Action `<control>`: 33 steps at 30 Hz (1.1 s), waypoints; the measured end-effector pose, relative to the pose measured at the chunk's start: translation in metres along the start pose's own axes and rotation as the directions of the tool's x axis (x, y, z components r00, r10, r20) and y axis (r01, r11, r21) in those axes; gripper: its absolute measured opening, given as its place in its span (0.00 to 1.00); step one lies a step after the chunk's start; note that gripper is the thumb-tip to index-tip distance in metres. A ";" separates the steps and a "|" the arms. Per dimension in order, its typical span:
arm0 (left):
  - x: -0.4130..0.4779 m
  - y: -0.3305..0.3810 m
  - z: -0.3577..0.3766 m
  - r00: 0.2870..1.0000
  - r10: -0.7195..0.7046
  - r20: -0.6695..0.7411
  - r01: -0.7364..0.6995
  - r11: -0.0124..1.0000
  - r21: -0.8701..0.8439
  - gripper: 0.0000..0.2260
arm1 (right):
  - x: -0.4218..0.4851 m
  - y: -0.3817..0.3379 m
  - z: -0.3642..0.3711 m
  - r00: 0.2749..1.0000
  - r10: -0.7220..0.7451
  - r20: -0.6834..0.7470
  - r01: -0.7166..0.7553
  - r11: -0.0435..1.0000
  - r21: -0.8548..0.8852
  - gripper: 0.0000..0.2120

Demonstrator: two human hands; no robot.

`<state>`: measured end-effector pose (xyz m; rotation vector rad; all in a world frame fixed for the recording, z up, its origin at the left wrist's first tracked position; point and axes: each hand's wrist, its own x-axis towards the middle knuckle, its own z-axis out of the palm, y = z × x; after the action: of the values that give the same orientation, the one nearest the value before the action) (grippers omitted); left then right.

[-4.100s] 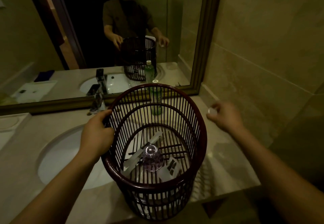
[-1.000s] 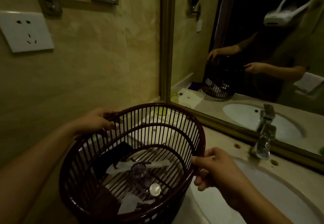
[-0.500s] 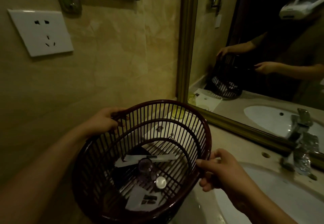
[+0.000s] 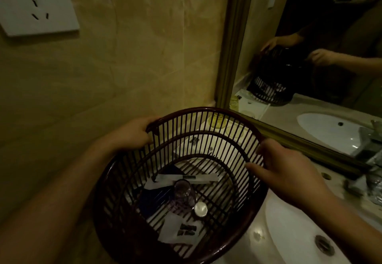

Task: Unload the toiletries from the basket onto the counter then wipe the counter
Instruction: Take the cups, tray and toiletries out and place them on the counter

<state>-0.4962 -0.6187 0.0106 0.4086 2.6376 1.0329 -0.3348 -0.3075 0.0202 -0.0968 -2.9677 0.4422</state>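
Nearest: dark slatted basket [image 4: 206, 110], tilted toward the camera, at the desk [image 4: 256, 234] edge just beside the sink [image 4: 293, 239]; resting or lifted, cannot tell. On its bottom: 1 white packet with dark print [image 4: 177, 230], 1 small white cap [image 4: 200, 209], 1 clear glass [image 4: 184, 192] just beside the cap, 1 dark blue item [image 4: 151, 199], 1 long white packet [image 4: 198, 179] farthest back. Farther on, left grip [image 4: 132, 133] clamped on the far-left rim, fingers curled over it. Right grip [image 4: 289, 170] clamped on the right rim, thumb along the bars. Beyond, through the bars, a white tray [image 4: 208, 150] on the desk. Then tap [image 4: 370, 150], mirror [image 4: 279, 106] reflecting basket and both grips, and, high on the wall, 1 socket [image 4: 37, 3].
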 end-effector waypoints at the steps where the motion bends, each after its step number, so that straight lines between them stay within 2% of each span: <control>1: 0.003 0.002 0.001 1.000 -0.012 -0.012 0.012 0.998 0.059 0.25 | 0.012 -0.008 0.002 0.996 -0.085 0.032 0.086 0.996 -0.026 0.16; 3: 0.009 0.007 0.006 0.999 -0.027 -0.047 0.035 0.983 0.182 0.19 | 0.035 -0.031 0.015 0.949 -0.268 0.168 0.276 0.961 -0.027 0.16; 4: 0.012 0.010 0.009 0.997 -0.032 -0.069 0.048 0.969 0.242 0.18 | 0.047 -0.044 0.025 0.901 -0.356 0.247 0.369 0.929 -0.005 0.17; 7: 0.018 0.015 0.022 0.988 -0.004 -0.156 0.071 0.900 0.430 0.23 | 0.074 -0.078 0.067 0.694 -0.551 0.463 0.620 0.785 0.004 0.25; 9: 0.020 0.014 0.030 0.972 0.085 -0.218 0.047 0.842 0.537 0.27 | 0.086 -0.092 0.096 0.534 -0.590 0.606 0.762 0.646 -0.044 0.30; 12: 0.020 0.010 0.039 0.947 0.184 -0.264 0.042 0.741 0.670 0.32 | 0.097 -0.102 0.131 0.367 -0.490 0.791 0.877 0.466 -0.119 0.35; 14: 0.019 0.007 0.041 0.937 0.228 -0.266 0.036 0.693 0.720 0.32 | 0.101 -0.104 0.145 0.314 -0.458 0.832 0.911 0.394 -0.127 0.33; 19: 0.016 0.005 0.043 0.930 0.264 -0.257 0.020 0.661 0.750 0.33 | 0.109 -0.104 0.158 0.249 -0.522 0.816 0.941 0.331 -0.076 0.26; 21: 0.016 0.007 0.043 0.930 0.265 -0.254 0.017 0.661 0.750 0.33 | 0.109 -0.104 0.155 0.236 -0.532 0.813 0.954 0.285 -0.091 0.24; 23: 0.018 0.009 0.044 0.931 0.267 -0.251 0.012 0.663 0.748 0.33 | 0.110 -0.101 0.144 0.256 -0.549 0.796 0.943 0.324 -0.080 0.21; 26: 0.019 0.013 0.045 0.930 0.266 -0.255 0.014 0.666 0.746 0.32 | 0.114 -0.092 0.111 0.367 -0.600 0.711 0.879 0.474 -0.053 0.20; 30: 0.022 0.020 0.047 0.929 0.257 -0.266 0.012 0.699 0.715 0.31 | 0.117 -0.070 0.051 0.537 -0.657 0.529 0.783 0.622 -0.023 0.29; 33: 0.022 0.021 0.051 0.927 0.260 -0.272 0.007 0.710 0.704 0.32 | 0.115 -0.048 0.011 0.653 -0.641 0.403 0.681 0.730 0.058 0.30</control>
<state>-0.4953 -0.5645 -0.0141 0.6109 3.3142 0.0605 -0.4516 -0.3472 0.0391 1.1835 -3.0836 0.2184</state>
